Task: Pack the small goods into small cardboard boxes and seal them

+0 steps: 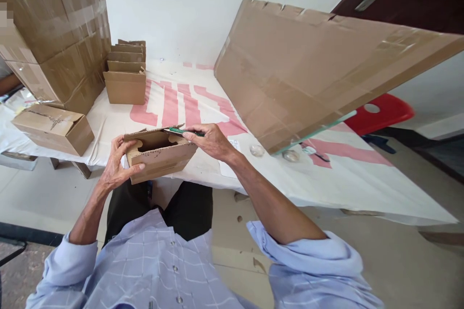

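A small cardboard box (163,161) stands at the front edge of the cloth-covered table, its top open and its inside dark. My left hand (116,166) grips the left end, thumb along the near wall and fingers over the top edge. Over the box's right end, my right hand (212,142) is closed around a green utility knife (176,131). The knife's tip points left, over the opening at the far top edge. Whether the blade touches the cardboard, I cannot tell.
A row of open boxes (126,88) stands behind, with a closed box (54,128) and stacked large cartons (72,34) at left. A large cardboard sheet (308,67) leans at right above clear tape rolls (257,150). Beyond is a red stool (387,111).
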A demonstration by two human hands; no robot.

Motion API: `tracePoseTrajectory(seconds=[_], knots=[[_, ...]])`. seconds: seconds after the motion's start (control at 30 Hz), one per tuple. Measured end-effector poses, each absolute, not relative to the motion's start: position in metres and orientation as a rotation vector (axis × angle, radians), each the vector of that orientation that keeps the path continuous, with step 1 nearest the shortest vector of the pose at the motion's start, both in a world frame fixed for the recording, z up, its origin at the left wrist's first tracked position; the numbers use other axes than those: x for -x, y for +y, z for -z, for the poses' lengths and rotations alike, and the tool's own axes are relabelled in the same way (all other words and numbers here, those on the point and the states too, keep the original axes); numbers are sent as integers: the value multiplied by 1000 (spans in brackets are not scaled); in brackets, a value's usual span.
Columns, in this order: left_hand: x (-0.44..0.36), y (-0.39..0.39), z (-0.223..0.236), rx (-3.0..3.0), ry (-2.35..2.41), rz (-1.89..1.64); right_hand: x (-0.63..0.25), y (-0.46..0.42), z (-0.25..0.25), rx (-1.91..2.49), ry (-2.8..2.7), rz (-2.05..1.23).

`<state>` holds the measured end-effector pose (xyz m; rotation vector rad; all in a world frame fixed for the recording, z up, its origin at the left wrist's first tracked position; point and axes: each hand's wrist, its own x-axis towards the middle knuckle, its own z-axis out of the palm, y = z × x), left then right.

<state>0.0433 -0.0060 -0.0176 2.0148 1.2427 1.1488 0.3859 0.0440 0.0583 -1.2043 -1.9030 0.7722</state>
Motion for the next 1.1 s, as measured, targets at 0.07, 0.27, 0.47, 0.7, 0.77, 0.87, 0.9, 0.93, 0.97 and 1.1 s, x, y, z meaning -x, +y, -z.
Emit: tracePoseTrajectory(seconds=[0.07, 0.27, 0.47, 0.7, 0.77, 0.87, 0.9, 0.93, 0.97, 1.1], knots=[[-44, -6, 17, -2018, 1243, -1149, -387, 44, -58, 1211, -1906, -778], [-43, -10, 13, -2040, 1228, -1138, -389, 42, -57, 1194, -1926, -825], [-42, -13, 11, -2091, 1174, -1135, -389, 40, -56, 1195, -1943, -866], [-41, -12, 14, -2084, 1156, -1145, -388, 39, -59, 1190, -1958, -888], [-41, -12, 15, -2083, 1143, -1151, -388, 38, -59, 1188, -1957, -897], [-41, -11, 16, -2078, 1144, -1153, -388, 38, -58, 1179, -1957, -905], [-41, -11, 16, -2079, 1143, -1156, -388, 38, -58, 1177, -1955, -906], [-41, -11, 16, -2080, 1138, -1159, -388, 38, -57, 1176, -1950, -906], [-41, -11, 16, -2083, 1132, -1161, -388, 38, -56, 1175, -1944, -906], [-40, -10, 17, -2091, 1114, -1170, -388, 38, -54, 1174, -1929, -912]])
